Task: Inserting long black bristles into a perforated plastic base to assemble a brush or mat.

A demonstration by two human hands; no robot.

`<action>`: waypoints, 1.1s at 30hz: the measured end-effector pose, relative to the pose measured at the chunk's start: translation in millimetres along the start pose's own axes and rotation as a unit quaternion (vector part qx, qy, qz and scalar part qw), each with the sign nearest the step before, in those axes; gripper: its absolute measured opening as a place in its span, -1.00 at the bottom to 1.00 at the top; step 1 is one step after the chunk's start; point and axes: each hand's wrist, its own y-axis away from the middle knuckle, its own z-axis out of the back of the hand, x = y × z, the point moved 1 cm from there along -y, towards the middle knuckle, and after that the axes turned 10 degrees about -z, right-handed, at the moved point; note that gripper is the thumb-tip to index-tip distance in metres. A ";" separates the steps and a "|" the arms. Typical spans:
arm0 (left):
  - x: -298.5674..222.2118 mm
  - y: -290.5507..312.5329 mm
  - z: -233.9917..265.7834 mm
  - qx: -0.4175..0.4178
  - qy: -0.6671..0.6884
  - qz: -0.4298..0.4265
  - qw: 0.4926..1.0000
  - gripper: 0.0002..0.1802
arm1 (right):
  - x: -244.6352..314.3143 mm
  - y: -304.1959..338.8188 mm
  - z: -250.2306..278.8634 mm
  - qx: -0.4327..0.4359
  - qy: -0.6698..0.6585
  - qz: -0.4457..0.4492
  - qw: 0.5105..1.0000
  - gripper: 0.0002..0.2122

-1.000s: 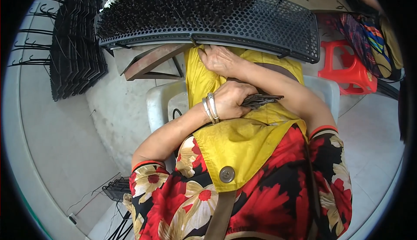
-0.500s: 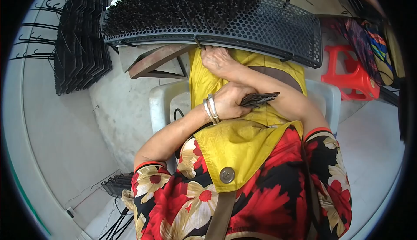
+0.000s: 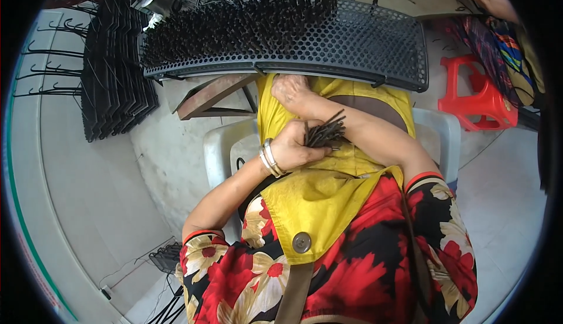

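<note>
At the upper left of the frame a stack of black wire racks (image 3: 114, 83) leans with its hooks poking out to the left. Right of it, across the top centre, a black perforated tray (image 3: 363, 45) carries dense rows of dark pins (image 3: 234, 28) standing upright in its holes; its right part is bare. In the middle of the frame the left hand (image 3: 293, 148), with bangles at the wrist, has its grip closed around a bundle of thin dark rods (image 3: 324, 131), ends fanning up and right, likely kept close for feeding. Just above, the right hand (image 3: 290, 89) reaches under the tray's near edge; its grip cannot be told. At the right stands a red plastic stool (image 3: 478, 92).
</note>
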 end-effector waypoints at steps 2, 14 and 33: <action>-7.7 5.4 2.2 -0.049 0.101 0.017 0.994 -0.72 | 6.0 -5.0 6.9 0.063 0.052 0.013 0.997 -0.84; -22.3 35.4 21.8 -0.285 0.103 -0.006 0.953 -0.89 | 8.6 0.6 16.6 0.059 0.050 0.053 0.996 -0.82; -5.1 45.8 34.3 -0.365 -0.113 -0.025 0.924 -0.89 | 22.9 56.6 115.1 0.087 -0.167 0.139 0.972 -0.95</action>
